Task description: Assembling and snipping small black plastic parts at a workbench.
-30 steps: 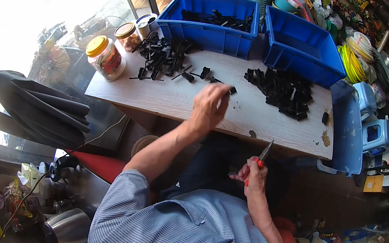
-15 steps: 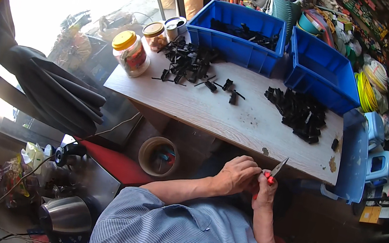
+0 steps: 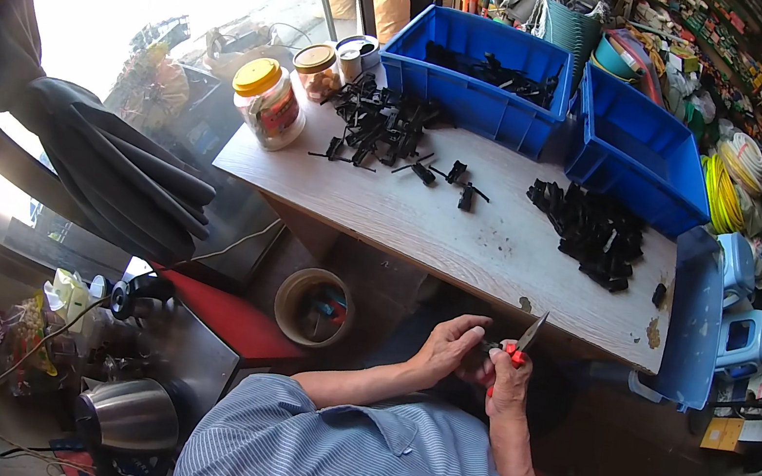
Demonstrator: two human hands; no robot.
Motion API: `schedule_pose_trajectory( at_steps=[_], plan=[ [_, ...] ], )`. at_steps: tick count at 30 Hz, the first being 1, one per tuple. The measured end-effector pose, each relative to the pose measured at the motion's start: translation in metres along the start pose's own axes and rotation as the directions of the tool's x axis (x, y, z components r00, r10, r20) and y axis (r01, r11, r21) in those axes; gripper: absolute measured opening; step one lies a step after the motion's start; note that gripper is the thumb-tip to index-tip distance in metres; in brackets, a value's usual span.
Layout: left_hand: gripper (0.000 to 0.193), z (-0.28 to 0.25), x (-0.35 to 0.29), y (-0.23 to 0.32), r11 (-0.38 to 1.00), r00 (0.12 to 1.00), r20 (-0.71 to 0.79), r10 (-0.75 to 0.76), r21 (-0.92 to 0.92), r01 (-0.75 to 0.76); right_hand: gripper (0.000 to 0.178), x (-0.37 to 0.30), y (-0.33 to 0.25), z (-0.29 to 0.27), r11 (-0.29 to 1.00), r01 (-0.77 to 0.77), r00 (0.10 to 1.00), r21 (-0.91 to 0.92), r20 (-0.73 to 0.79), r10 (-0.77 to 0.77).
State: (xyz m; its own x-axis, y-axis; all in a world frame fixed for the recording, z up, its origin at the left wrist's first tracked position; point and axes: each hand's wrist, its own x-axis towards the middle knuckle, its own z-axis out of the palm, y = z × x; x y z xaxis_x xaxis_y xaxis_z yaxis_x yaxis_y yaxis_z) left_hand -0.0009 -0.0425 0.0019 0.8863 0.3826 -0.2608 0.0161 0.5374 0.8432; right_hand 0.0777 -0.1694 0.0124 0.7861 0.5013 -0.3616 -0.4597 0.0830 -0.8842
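Note:
In front of my chest, below the table's near edge, both hands work close together. My right hand (image 3: 509, 383) is closed round the red handles of a pair of scissors (image 3: 532, 333), whose metal blades point up and away from me. My left hand (image 3: 442, 354) is to the left of it, thumb and fingers pinched toward a small black part (image 3: 490, 346) between the two hands. Fingers hide most of that part. On the table ahead lie a tangled heap of black plastic parts (image 3: 378, 124), several loose ones (image 3: 468, 198), and a second black heap (image 3: 589, 230) to the right.
Two blue crates (image 3: 480, 105) (image 3: 640, 183) stand along the table's (image 3: 376, 208) far side; the left one holds black parts. Lidded jars (image 3: 267, 108) are at the left end. A round bin (image 3: 315, 307) sits on the floor, a blue tub (image 3: 691, 324) at the right.
My left hand has opened out a little from the right one, uncovering the small black part. The scissors have turned slightly more upright. The view has shifted a little.

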Motion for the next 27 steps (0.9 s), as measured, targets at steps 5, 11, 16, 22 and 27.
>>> schedule_pose_trajectory(
  at_steps=[5, 11, 16, 22, 27],
  plan=[
    [0.037, 0.0, -0.004, 0.012, 0.97, 0.965, 0.116, -0.236, -0.033, 0.241, 0.007, -0.003, 0.001, -0.002, 1.0, -0.025, 1.0, 0.008, -0.01, 0.025],
    [0.028, -0.001, -0.005, 0.008, 0.922, 0.927, 0.126, -0.354, -0.119, 0.369, 0.008, -0.01, -0.005, 0.007, 0.997, -0.071, 0.997, 0.011, 0.014, 0.071],
    [0.021, 0.01, 0.0, 0.022, 0.875, 0.891, 0.018, -0.453, -0.18, 0.449, 0.009, -0.004, 0.002, 0.001, 0.998, -0.064, 0.998, 0.006, 0.012, 0.064],
    [0.018, 0.016, 0.019, 0.006, 0.8, 0.851, 0.04, -0.524, -0.319, 0.508, 0.015, -0.007, -0.006, 0.014, 0.997, -0.039, 0.997, -0.061, -0.075, 0.035],
    [0.017, 0.018, 0.019, -0.009, 0.788, 0.829, -0.001, -0.56, -0.31, 0.532, 0.017, -0.012, 0.006, 0.01, 0.993, -0.053, 0.991, -0.101, -0.13, 0.04]
  ],
)
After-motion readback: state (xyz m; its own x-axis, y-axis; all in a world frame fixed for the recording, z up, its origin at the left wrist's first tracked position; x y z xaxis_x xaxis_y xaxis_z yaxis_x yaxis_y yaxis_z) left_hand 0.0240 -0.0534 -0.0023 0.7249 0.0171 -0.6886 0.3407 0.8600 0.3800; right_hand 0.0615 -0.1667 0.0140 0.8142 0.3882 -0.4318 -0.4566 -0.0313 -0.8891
